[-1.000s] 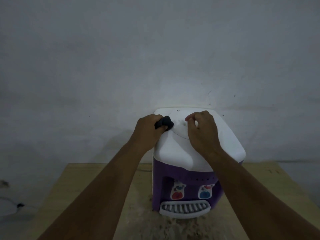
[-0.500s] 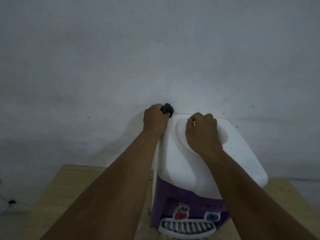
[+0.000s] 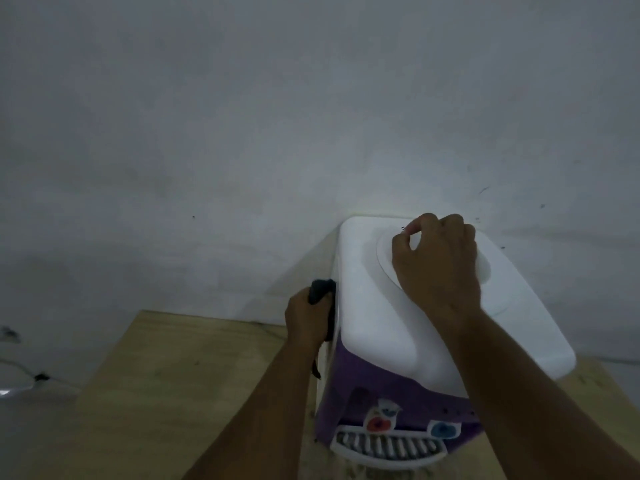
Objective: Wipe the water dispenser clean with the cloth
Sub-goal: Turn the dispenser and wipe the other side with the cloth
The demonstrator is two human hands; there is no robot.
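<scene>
A water dispenser (image 3: 367, 306) with a white top and purple front stands on a wooden table against the wall. Red and blue taps and a white drip grille show at its lower front. My left hand (image 3: 306, 317) grips a dark cloth (image 3: 320, 289) and presses it against the dispenser's left side, below the top edge. My right hand (image 3: 438, 268) rests on the round recess of the white top, fingers curled, with nothing visible inside them.
The wooden table (image 3: 166, 386) extends to the left of the dispenser. A grey wall (image 3: 277, 116) rises right behind it. A cable and a pale object (image 3: 20, 382) lie at the far left edge.
My left hand has carried the cloth from the top's back left corner down onto the dispenser's left side. The view has shifted left and closer. My right hand stays on the top.
</scene>
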